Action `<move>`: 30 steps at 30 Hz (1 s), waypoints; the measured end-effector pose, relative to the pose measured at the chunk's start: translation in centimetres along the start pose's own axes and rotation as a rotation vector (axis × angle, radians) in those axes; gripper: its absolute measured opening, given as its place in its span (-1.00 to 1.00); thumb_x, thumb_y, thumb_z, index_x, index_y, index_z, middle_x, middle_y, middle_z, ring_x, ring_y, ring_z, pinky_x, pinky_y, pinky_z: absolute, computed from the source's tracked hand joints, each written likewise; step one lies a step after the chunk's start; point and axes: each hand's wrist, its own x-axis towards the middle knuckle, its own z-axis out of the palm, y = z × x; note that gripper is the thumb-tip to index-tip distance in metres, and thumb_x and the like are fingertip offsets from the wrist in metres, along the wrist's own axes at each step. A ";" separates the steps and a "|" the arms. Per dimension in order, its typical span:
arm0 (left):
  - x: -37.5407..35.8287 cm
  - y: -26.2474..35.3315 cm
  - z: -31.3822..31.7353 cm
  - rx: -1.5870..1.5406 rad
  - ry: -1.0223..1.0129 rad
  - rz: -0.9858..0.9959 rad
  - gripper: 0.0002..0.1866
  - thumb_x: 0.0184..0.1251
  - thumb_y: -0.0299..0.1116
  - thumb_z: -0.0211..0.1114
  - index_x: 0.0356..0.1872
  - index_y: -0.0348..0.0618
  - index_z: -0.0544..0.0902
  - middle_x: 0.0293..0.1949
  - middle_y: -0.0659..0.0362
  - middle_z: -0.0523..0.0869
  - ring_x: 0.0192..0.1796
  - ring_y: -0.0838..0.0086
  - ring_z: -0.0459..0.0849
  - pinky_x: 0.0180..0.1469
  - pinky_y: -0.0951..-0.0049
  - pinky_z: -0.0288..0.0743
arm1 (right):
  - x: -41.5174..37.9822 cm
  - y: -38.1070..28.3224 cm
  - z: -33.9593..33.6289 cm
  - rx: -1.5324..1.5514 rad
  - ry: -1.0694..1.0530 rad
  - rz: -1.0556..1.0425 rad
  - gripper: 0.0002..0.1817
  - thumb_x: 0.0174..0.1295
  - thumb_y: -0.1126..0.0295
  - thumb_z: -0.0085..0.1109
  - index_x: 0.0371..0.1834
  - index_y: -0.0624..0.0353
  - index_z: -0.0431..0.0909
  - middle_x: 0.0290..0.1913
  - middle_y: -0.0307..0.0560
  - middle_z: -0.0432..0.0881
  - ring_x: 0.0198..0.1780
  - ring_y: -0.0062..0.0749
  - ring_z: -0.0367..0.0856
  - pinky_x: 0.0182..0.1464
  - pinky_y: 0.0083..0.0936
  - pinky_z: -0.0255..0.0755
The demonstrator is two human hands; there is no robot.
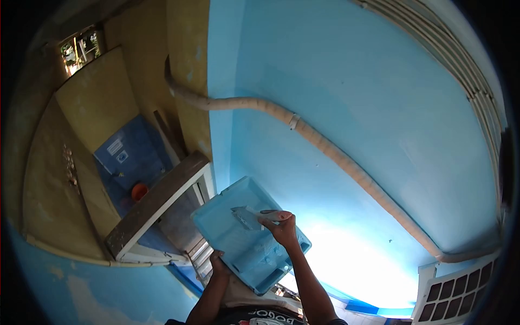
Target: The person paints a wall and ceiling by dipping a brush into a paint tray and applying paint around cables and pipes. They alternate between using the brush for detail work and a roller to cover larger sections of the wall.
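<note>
A light-blue rectangular plastic tray (225,241) is held tilted in front of my body. My left hand (218,262) grips its lower left edge, fingers partly hidden by the tray. Over the tray, my right hand (281,230) is closed around the narrow pale end of a translucent, wedge-shaped piece (248,218). The wide end of that piece spreads to the left and overlaps the tray's inside. Whitish wet-looking spots show on the lower part of the tray, near a recessed slot at its bottom corner.
A blue wall (336,108) rises ahead, crossed by a thick beige pipe (346,160). To the left, a wood-topped half wall (162,203) borders a blue-tiled nook with an orange bucket (139,191). A white lattice panel (457,290) stands at lower right.
</note>
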 end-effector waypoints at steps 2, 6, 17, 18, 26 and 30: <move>0.3 0.0 -0.7 0.020 -0.052 0.017 -0.06 -0.19 -0.34 0.17 0.44 -0.35 0.27 0.35 -0.14 0.44 0.40 -0.09 0.43 0.48 -0.07 0.32 | -0.7 -0.2 -1.8 0.250 0.227 0.110 -0.79 0.11 0.59 0.44 -0.19 0.44 0.70 -0.25 0.05 0.79 -0.26 -0.27 0.79 -0.13 -0.42 0.67; -0.4 0.3 1.4 0.060 0.007 0.012 -0.06 -0.21 -0.27 0.18 0.43 -0.31 0.29 0.31 -0.11 0.48 0.35 -0.09 0.45 0.41 -0.07 0.37 | -1.9 -5.1 -6.3 0.796 0.497 0.197 -0.70 0.18 0.50 0.35 -0.06 0.42 0.57 -0.23 0.10 0.71 -0.28 -0.18 0.78 -0.14 -0.26 0.75; 0.0 0.1 0.2 -0.009 -0.005 0.003 -0.20 -0.08 -0.26 0.13 0.35 -0.31 0.40 0.26 -0.10 0.52 0.29 -0.07 0.51 0.33 -0.10 0.47 | -0.3 -15.3 -19.3 0.831 0.780 -0.389 -0.64 0.27 0.43 0.30 0.04 0.44 0.53 -0.24 0.02 0.71 -0.23 -0.23 0.76 0.03 -0.26 0.65; -0.3 0.1 0.3 -0.006 0.005 0.010 -0.20 -0.07 -0.27 0.14 0.35 -0.31 0.40 0.26 -0.10 0.53 0.28 -0.07 0.52 0.31 -0.10 0.48 | -0.3 -15.5 -20.2 0.842 0.781 -0.418 -0.66 0.28 0.42 0.29 0.03 0.43 0.54 -0.22 0.04 0.71 -0.20 -0.21 0.76 0.04 -0.26 0.64; 1.2 -0.4 -4.0 0.032 0.111 0.061 -0.22 -0.08 -0.29 0.14 0.33 -0.32 0.39 0.22 -0.07 0.52 0.25 -0.05 0.52 0.29 -0.06 0.50 | -1.1 -13.6 -21.4 0.871 0.758 -0.437 -0.65 0.37 0.35 0.24 0.02 0.47 0.53 -0.07 0.23 0.69 0.02 -0.09 0.73 0.13 -0.21 0.61; 0.4 -0.2 -1.5 0.014 0.055 0.019 -0.20 -0.05 -0.26 0.15 0.36 -0.33 0.38 0.24 -0.09 0.52 0.27 -0.05 0.52 0.29 -0.07 0.50 | -0.1 -14.8 -20.7 0.772 0.886 -0.486 -0.62 0.32 0.44 0.25 0.06 0.55 0.50 0.02 0.31 0.65 0.01 0.01 0.75 0.14 -0.14 0.69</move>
